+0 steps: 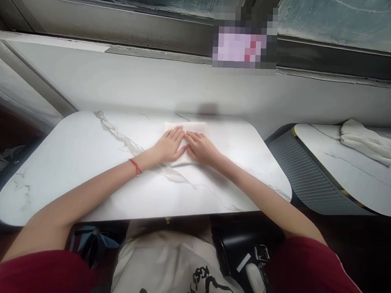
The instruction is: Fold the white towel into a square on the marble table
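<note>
Head view, and we have the long white tabletop (73,159) spread right across the middle, round-cornered and crossed by grey-brown marbled veins; behind it we see the pale wall panel (146,85) rising to the window frame (90,23) along the top; over on the right stands the side cabinet (303,176), ribbed and grey down its flank, with a marbled top of its own; down below, we spot the pale garment (165,265) with its black markings, and a dark red sleeve (43,273) at either side; up on that cabinet lies the crumpled white cloth (367,142), bunched in folds and well apart from the action; and there, on the far half of the tabletop, a little right of the widest vein, is the flat white cloth (183,159), spread out under both palms; left hand (170,144) on it, fingers straight and lying close together, thumb stretched inward; right hand (200,146) beside it, fingers also side by side, angled toward the left, thumb reaching in to meet the other; fingertips and thumbs come so near at the middle that we cannot tell whether they touch; neither hand is clamped on anything that we can see; smaller still, we pick out the white oval object (255,279) at the lower right, the red bracelet (135,166) around the left wrist, and the little gold knob (168,220) under the near edge.
</note>
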A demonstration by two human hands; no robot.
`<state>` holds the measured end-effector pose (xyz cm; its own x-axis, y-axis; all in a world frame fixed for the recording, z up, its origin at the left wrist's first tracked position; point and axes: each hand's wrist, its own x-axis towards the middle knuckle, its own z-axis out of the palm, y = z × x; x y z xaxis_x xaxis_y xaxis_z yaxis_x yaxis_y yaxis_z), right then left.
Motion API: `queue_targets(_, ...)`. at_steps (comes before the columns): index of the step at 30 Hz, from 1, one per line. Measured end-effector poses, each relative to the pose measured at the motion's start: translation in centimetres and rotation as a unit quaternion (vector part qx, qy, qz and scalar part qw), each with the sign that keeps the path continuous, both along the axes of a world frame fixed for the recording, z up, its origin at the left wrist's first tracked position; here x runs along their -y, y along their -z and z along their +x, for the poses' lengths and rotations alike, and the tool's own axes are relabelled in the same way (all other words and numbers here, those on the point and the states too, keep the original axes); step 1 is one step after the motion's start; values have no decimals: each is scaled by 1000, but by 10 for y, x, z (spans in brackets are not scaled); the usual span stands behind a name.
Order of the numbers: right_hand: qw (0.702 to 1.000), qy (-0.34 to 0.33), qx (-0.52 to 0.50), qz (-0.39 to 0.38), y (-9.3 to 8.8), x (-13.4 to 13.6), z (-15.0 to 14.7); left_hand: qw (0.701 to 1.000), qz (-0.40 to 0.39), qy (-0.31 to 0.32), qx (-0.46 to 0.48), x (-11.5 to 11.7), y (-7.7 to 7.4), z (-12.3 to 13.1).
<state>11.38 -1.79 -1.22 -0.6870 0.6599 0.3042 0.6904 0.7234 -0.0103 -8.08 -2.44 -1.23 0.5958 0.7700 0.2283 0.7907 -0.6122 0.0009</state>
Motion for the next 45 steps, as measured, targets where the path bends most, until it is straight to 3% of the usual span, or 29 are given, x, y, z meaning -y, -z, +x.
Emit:
queue_targets(4, 998, 7, 45, 36, -5, 59, 3, 999, 12, 46, 5, 48, 0, 1)
queue_targets(8, 994, 11, 83, 71, -7, 99, -2, 997, 10, 75, 14, 79, -2, -5)
queue_targets(12, 992, -14, 87, 91, -13, 115, -10, 996, -30, 89, 0, 91, -11, -22)
queue_targets(16, 991, -71, 69, 93, -17, 114, -21, 990, -109, 84, -28, 89, -26, -45)
queue_targets(22, 995, -81, 33, 49, -10, 86, -46, 979, -188, 73, -13, 60, -37, -71)
queue_targets(28, 996, -80, 10, 45, 1, 32, -66, 990, -123, 13, 66, 28, -23, -89)
queue_targets(37, 995, -95, 7, 9, 2, -34, -92, 986, -21, -114, 119, 3, -12, -108)
queue_targets(45, 995, -95, -8, 0, 8, -82, -135, 976, -15, -178, 125, -21, -9, -138)
